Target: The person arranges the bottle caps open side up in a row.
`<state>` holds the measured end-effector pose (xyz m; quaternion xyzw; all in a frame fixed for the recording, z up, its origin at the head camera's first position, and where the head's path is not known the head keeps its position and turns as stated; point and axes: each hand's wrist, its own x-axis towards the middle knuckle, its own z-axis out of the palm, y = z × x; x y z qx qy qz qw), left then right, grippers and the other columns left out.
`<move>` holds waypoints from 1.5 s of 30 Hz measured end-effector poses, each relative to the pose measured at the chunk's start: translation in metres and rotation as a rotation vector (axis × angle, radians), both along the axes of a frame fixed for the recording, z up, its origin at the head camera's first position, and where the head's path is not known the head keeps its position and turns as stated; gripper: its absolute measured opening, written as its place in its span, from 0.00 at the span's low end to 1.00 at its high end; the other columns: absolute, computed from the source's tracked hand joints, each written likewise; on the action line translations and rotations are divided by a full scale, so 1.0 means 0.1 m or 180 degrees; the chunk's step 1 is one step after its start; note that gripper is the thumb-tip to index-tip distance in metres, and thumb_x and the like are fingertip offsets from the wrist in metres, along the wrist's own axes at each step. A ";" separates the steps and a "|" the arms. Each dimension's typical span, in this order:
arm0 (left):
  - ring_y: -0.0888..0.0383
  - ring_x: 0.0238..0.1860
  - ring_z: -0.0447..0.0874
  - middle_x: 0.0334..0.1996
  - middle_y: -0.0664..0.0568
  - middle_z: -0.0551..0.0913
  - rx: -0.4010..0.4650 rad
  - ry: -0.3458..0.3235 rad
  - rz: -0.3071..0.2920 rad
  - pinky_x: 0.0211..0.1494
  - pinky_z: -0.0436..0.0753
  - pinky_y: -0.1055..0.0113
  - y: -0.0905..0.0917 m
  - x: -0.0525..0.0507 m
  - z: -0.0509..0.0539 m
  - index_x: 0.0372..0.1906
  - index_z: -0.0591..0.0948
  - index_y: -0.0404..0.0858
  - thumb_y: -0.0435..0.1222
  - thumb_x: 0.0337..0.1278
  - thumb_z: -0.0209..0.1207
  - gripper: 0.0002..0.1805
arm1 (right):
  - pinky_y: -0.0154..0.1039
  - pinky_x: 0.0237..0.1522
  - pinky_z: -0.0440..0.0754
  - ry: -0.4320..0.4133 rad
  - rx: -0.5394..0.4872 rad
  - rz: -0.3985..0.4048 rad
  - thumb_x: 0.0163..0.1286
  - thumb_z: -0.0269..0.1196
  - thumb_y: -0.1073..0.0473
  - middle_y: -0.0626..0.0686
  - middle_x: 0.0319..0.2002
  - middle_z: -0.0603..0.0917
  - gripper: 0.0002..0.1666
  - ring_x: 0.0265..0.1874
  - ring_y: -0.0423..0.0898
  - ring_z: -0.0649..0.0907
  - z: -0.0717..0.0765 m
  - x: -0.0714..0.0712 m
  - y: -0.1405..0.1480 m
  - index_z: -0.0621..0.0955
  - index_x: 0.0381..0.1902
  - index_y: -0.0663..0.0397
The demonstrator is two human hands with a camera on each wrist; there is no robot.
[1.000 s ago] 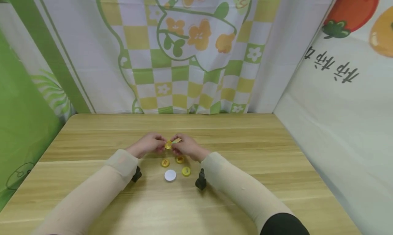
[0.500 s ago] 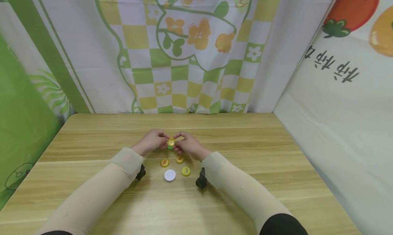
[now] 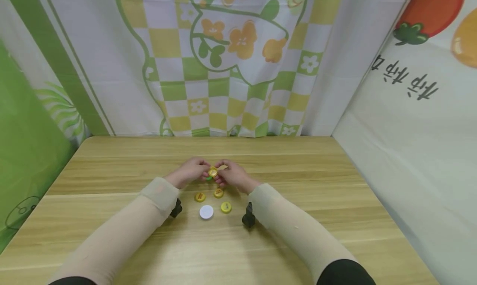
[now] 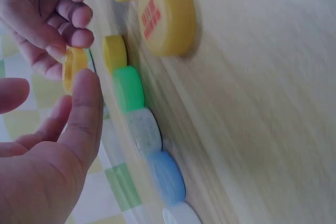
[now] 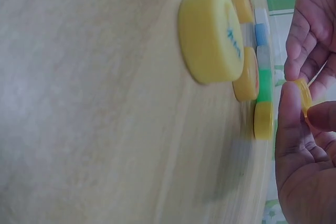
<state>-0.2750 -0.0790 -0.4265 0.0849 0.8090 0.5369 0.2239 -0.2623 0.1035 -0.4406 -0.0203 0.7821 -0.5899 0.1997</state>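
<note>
A small yellow bottle cap [image 3: 213, 172] is held up between both hands above the table. My right hand [image 3: 234, 175] pinches it between thumb and finger. From the other side my left hand [image 3: 190, 171] has its thumb and a finger at the cap's edge; its index finger stands away from the cap. Beneath the hands, caps lie side by side in a row: yellow [image 4: 114, 53], green [image 4: 128, 88], clear [image 4: 144, 130], blue [image 4: 167, 177] and white [image 4: 181, 214]. The left hand hides most of this row in the head view.
Closer to me lie two orange-yellow caps with red print [image 3: 200, 197], a yellow cap with dark print [image 3: 225, 207] and a larger white cap [image 3: 206, 212]. The wooden table [image 3: 298, 219] meets a patterned curtain [image 3: 238, 111] at its back edge.
Both hands have shifted to the right with the yellow cap, the left hand more so. The green cap under them has come into sight. The caps closer to me have stayed put.
</note>
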 end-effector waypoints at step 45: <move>0.53 0.49 0.77 0.56 0.37 0.78 0.0213 -0.0222 0.0271 0.60 0.81 0.60 0.52 -0.01 -0.06 0.66 0.72 0.21 0.32 0.76 0.49 0.23 | 0.31 0.29 0.83 0.0234 0.0871 -0.0071 0.78 0.53 0.68 0.55 0.32 0.83 0.12 0.26 0.42 0.81 -0.10 -0.16 0.39 0.78 0.54 0.66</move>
